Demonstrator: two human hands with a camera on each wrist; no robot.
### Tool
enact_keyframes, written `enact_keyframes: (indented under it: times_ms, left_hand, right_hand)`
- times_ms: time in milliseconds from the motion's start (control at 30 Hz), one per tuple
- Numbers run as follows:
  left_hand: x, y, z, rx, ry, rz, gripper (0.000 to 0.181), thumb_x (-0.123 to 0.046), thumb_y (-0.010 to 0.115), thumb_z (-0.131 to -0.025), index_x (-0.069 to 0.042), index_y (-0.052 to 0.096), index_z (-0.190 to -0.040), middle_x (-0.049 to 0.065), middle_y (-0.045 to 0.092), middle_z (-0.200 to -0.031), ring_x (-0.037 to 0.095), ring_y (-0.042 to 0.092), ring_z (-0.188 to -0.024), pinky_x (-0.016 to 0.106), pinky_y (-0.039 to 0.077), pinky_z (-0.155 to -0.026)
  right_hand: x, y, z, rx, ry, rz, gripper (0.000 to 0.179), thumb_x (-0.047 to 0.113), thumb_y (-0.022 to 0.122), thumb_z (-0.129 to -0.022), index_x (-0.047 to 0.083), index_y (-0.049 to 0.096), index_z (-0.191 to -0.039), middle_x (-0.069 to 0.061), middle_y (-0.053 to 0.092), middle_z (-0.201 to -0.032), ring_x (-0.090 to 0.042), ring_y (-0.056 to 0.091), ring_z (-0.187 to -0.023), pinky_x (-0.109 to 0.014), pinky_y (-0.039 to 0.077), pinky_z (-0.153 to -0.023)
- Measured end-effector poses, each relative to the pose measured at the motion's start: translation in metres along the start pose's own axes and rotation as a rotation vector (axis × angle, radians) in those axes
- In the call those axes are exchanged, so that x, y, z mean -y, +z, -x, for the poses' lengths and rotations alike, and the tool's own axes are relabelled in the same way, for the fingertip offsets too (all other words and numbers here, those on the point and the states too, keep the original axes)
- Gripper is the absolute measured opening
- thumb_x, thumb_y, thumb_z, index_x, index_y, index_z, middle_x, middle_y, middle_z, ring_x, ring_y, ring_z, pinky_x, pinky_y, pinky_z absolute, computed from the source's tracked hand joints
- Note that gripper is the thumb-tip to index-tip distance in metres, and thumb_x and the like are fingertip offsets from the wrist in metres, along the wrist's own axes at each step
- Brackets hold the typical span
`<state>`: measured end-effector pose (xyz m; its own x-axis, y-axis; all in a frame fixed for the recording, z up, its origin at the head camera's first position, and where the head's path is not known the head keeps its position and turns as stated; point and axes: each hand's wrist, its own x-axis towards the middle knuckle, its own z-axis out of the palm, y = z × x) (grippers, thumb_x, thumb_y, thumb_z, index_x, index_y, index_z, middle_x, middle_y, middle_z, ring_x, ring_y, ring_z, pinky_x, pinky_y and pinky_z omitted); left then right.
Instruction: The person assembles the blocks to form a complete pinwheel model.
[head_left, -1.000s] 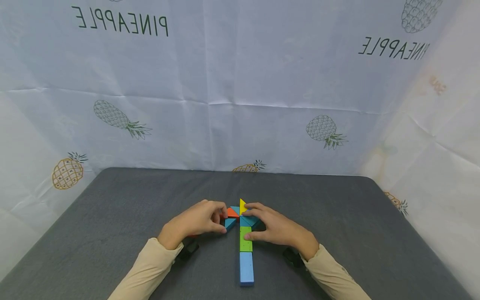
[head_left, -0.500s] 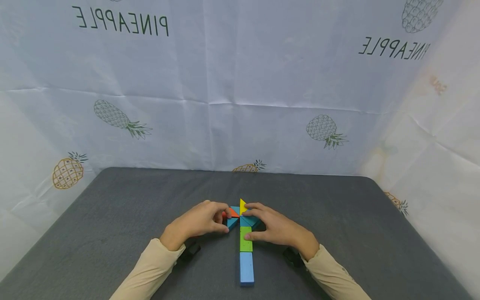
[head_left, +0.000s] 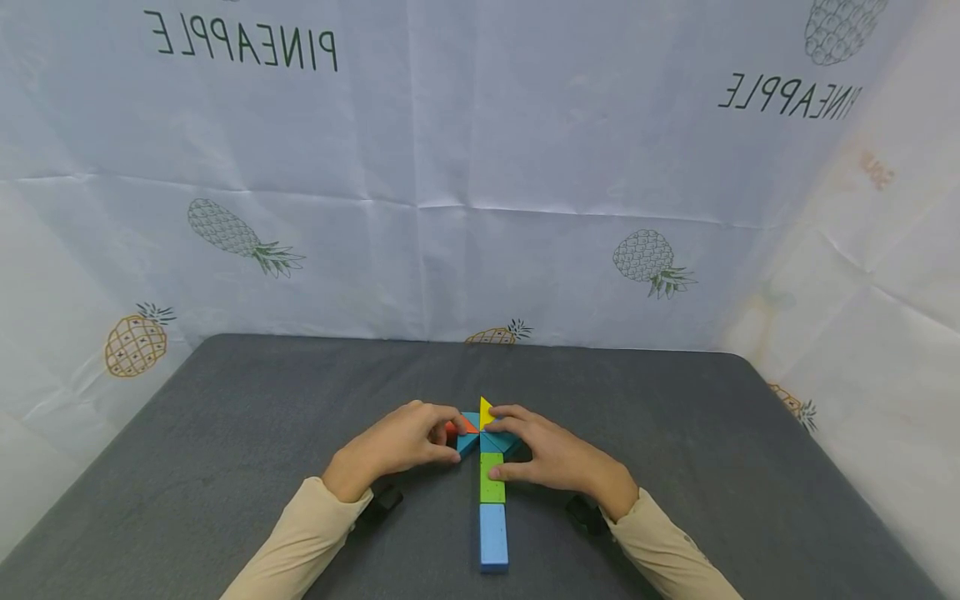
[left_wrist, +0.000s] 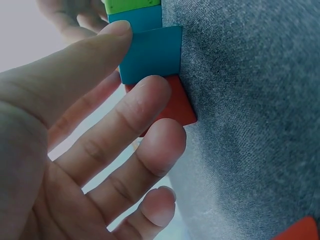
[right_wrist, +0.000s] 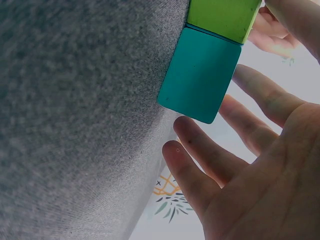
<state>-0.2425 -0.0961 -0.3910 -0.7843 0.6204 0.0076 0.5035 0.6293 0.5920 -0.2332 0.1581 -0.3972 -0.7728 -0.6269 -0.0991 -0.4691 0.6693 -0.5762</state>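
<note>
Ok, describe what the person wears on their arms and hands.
Both arms wear long beige sleeves ending at the wrists. The left hand and right hand are bare, with no gloves or rings visible. A small black device sits under each wrist.
</note>
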Motion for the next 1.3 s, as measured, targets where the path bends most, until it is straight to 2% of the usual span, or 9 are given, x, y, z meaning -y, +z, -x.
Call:
enact_keyframes:
  times_ms: [267, 1000, 1300]
  left_hand:
    - [0.0002, 0.0007, -0.0004, -0.004, 0.001, -0.008, 0.031, -0.020, 0.077, -0.087, -0.014, 0.070, -0.116, -0.008, 0.062, -0.074, 0.005, 0.054, -0.063, 0.023, 0.047, -0.060]
    - [0.0005, -0.0030, 0.0018, -0.015, 0.005, -0.030, 0.031, -0.021, 0.078, -0.086, -0.012, 0.069, -0.114, -0.007, 0.064, -0.077, 0.004, 0.056, -0.068, 0.023, 0.048, -0.063]
    - [-0.0023, -0.0092, 0.0043, -0.037, -0.022, -0.015, 0.030, -0.019, 0.077, -0.087, -0.011, 0.069, -0.115, -0.008, 0.065, -0.077, 0.005, 0.055, -0.063, 0.022, 0.047, -0.059]
  right_hand:
    - [0.0008, -0.0004, -0.0004, 0.003, 0.002, 0.000, 0.064, 0.053, 0.067, -0.090, 0.018, 0.054, -0.142, -0.004, 0.036, -0.158, -0.031, 0.039, -0.144, -0.055, 0.039, -0.110]
    - [-0.0012, 0.0011, -0.0001, -0.007, 0.000, 0.008, 0.064, 0.054, 0.067, -0.089, 0.019, 0.054, -0.141, -0.003, 0.037, -0.157, -0.029, 0.039, -0.144, -0.054, 0.040, -0.110]
    - [-0.0006, 0.0004, 0.0006, -0.002, 0.004, 0.005, 0.063, 0.054, 0.067, -0.089, 0.021, 0.054, -0.142, 0.000, 0.036, -0.158, -0.028, 0.038, -0.144, -0.054, 0.039, -0.111]
